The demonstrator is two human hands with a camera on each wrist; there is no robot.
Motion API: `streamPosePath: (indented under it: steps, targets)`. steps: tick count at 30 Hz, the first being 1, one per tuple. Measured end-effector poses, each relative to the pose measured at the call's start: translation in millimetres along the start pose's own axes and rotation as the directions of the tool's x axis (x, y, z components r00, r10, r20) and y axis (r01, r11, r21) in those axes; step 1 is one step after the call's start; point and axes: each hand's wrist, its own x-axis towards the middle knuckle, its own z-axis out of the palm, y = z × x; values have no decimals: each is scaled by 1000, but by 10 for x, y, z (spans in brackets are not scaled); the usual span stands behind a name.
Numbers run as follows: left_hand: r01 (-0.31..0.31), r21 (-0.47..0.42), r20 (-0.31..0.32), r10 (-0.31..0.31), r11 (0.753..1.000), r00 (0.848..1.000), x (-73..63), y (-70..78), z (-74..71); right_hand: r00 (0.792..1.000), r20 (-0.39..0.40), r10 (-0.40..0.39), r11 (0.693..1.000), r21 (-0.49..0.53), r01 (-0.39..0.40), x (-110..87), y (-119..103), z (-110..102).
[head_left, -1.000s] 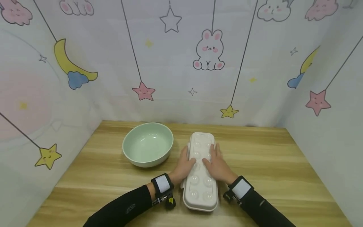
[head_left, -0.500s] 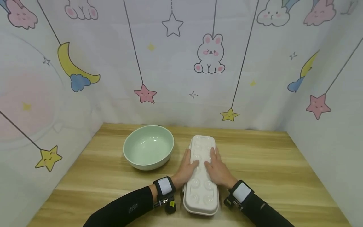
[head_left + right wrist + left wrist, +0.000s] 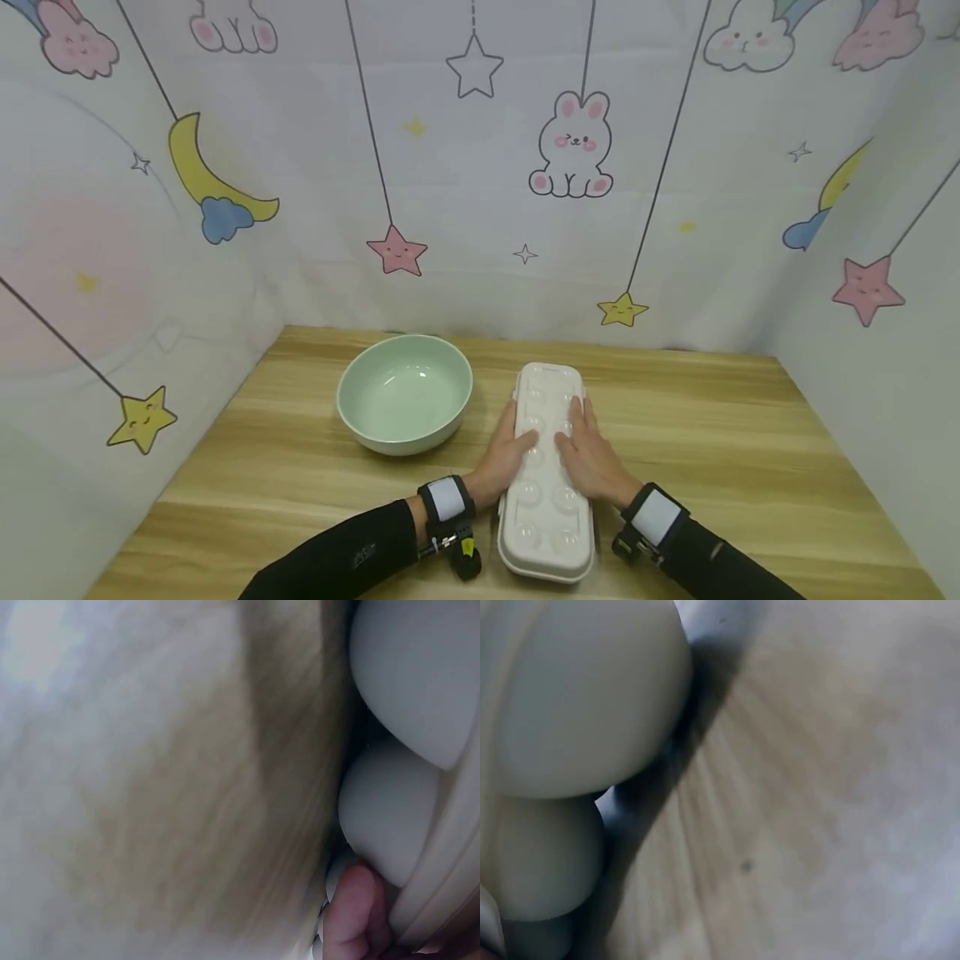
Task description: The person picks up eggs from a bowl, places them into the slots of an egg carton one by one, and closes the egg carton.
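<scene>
A long white egg carton [image 3: 546,521] with rows of round bumps on its lid lies lengthwise on the table, lid down flat. My left hand [image 3: 497,468] grips its left side, thumb on the lid and the other fingers along the edge. On the opposite side my right hand [image 3: 594,467] holds it the same way, thumb on top. The left wrist view shows the carton's rounded cups [image 3: 585,697] close up. A fingertip [image 3: 354,896] of the right hand touches the cups [image 3: 390,814] in the right wrist view. The carton's inside is hidden.
A pale green bowl [image 3: 405,400] stands left of the carton, with nothing seen in it. The wooden table [image 3: 697,467] is bounded at the back and both sides by white printed cloth [image 3: 495,183].
The head view has shifted slightly. A flap on the carton's left side, which stuck out a second ago, now lies closer in. Both hands keep hold of the carton.
</scene>
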Motion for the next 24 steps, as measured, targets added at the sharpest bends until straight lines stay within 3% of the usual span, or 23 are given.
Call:
streamPosePath:
  steps: [7,11,15,17,19,21,22,24]
  targets:
    - [-6,25,-24,6,1000,1000,-6,32,67,1000,12,13,1000,-21,-13,-55,-6,-81]
    - [-41,124,-46,47,991,998,22,56,51,999,26,22,999,-32,-21,-29,-28,-129]
    - [-24,321,-67,48,947,997,-7,196,-10,997,69,28,999,-34,-25,-18,-46,-241]
    - [-24,408,-18,34,913,999,-54,378,-84,997,72,18,999,-41,-15,-40,-47,-377]
    - [-67,524,69,36,849,997,-112,634,-189,998,57,3,997,-83,2,-88,-40,-577]
    - [-126,642,159,29,756,987,-173,911,-321,999,32,-6,990,-142,10,-154,-26,-815]
    - [-153,714,191,20,684,981,-203,1035,-393,1000,21,-10,984,-178,13,-191,-16,-935]
    - [-212,847,224,34,488,974,-261,1240,-534,1000,4,-18,965,-262,18,-259,18,-1149]
